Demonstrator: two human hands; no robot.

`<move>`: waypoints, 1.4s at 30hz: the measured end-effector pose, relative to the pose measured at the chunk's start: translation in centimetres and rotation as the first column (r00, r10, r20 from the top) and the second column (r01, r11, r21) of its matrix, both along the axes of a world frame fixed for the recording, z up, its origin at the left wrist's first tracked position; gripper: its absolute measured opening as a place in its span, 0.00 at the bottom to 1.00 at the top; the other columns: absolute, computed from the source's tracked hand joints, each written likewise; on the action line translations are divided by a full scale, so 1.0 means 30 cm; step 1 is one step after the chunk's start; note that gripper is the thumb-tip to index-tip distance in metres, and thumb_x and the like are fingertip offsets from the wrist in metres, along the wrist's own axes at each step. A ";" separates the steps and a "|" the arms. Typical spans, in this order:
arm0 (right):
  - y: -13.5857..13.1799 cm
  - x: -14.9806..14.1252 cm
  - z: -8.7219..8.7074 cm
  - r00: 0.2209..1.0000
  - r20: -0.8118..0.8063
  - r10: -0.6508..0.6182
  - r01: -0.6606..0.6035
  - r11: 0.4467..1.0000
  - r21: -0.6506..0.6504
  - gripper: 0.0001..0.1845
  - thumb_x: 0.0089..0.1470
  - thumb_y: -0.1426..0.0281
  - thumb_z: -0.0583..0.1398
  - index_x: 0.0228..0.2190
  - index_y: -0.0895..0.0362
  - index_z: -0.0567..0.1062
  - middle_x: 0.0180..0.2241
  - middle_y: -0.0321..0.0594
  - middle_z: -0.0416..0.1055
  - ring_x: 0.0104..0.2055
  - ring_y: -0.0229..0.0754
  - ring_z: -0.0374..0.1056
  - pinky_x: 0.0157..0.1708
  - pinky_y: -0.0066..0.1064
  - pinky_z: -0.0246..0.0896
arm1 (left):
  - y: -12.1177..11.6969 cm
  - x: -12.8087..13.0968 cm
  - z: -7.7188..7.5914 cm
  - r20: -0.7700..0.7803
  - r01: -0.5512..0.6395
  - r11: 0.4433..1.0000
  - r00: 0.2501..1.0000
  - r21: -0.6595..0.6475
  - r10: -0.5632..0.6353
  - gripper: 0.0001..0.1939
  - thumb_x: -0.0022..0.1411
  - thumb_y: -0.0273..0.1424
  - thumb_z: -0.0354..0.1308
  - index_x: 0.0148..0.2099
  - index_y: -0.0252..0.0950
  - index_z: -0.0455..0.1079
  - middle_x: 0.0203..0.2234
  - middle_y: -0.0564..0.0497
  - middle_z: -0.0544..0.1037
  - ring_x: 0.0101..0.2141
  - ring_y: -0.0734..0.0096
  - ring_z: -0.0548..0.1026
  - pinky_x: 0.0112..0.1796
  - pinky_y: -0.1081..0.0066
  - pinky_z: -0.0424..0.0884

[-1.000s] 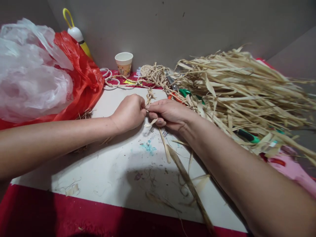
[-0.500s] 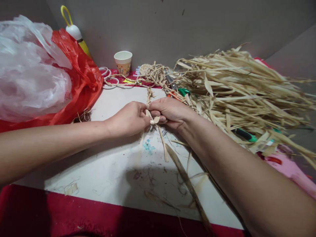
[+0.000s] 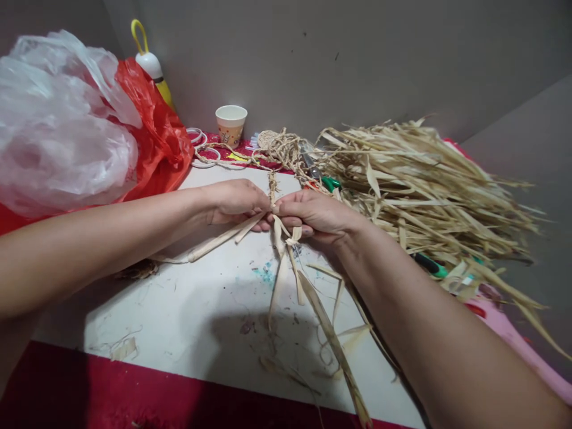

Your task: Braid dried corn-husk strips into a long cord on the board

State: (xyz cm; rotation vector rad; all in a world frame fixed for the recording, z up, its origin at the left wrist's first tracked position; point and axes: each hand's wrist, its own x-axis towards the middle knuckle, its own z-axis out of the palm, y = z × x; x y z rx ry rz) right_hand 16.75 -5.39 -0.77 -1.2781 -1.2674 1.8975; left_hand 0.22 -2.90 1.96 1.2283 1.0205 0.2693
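Observation:
A braid of dried leaf strips (image 3: 272,183) runs away from me over the white board (image 3: 187,322). My right hand (image 3: 315,215) is closed in a pinch on the near end of the braid. Beside it, almost touching, my left hand (image 3: 239,199) is closed on pale leaf strips (image 3: 217,243), whose tails stick out to the lower left. More loose strips (image 3: 279,262) hang down from between the hands, one with a small knot. The fingertips partly hide the joint. A long brownish strip (image 3: 330,339) lies on the board below my right hand.
A big heap of dried strips (image 3: 429,185) lies at right, with green-handled scissors (image 3: 330,183) near it. Coiled cord (image 3: 286,149), a paper cup (image 3: 231,128) and white rings (image 3: 207,158) stand along the back. Plastic bags (image 3: 67,131) and a yellow-and-white bottle (image 3: 149,64) fill the left.
My left hand has turned and now holds strips out to the lower left. Loose strips now hang below the hands. My right hand stays at the braid; the view has shifted slightly.

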 end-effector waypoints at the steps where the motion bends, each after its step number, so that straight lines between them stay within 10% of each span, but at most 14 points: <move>1: 0.001 0.003 0.001 1.000 0.005 0.007 -0.007 1.000 0.007 0.09 0.47 0.72 0.60 0.19 0.62 0.68 0.10 0.27 0.55 0.09 0.24 0.45 0.09 0.19 0.35 | -0.004 0.007 -0.001 0.010 0.019 0.999 1.000 -0.039 -0.019 0.11 0.52 0.20 0.53 0.21 0.31 0.69 0.16 0.50 0.72 0.19 0.77 0.69 0.24 0.74 0.64; 12: -0.006 0.017 0.019 0.964 0.247 0.101 -0.137 0.981 0.134 0.13 0.49 0.73 0.58 0.16 0.59 0.65 0.11 0.29 0.56 0.10 0.26 0.46 0.12 0.22 0.36 | -0.002 0.007 -0.026 -0.238 0.132 0.941 0.970 0.311 -0.057 0.11 0.50 0.26 0.55 0.18 0.36 0.64 0.09 0.58 0.56 0.10 0.80 0.52 0.15 0.73 0.44; 22: -0.011 0.016 0.030 0.836 0.545 0.070 -0.251 0.931 0.265 0.14 0.48 0.73 0.58 0.14 0.57 0.64 0.11 0.31 0.59 0.12 0.28 0.49 0.14 0.23 0.43 | 0.003 0.016 -0.048 -0.113 0.127 0.976 0.988 0.176 -0.108 0.12 0.52 0.25 0.54 0.18 0.36 0.60 0.10 0.58 0.57 0.10 0.83 0.50 0.14 0.75 0.43; 42: -0.021 0.033 0.072 0.874 0.472 0.115 -0.222 0.958 0.179 0.18 0.55 0.72 0.54 0.15 0.57 0.65 0.14 0.34 0.64 0.11 0.29 0.53 0.14 0.24 0.46 | -0.016 0.034 -0.065 -0.144 0.055 0.941 0.990 0.335 -0.006 0.14 0.53 0.27 0.55 0.18 0.36 0.58 0.10 0.59 0.55 0.11 0.84 0.50 0.15 0.75 0.43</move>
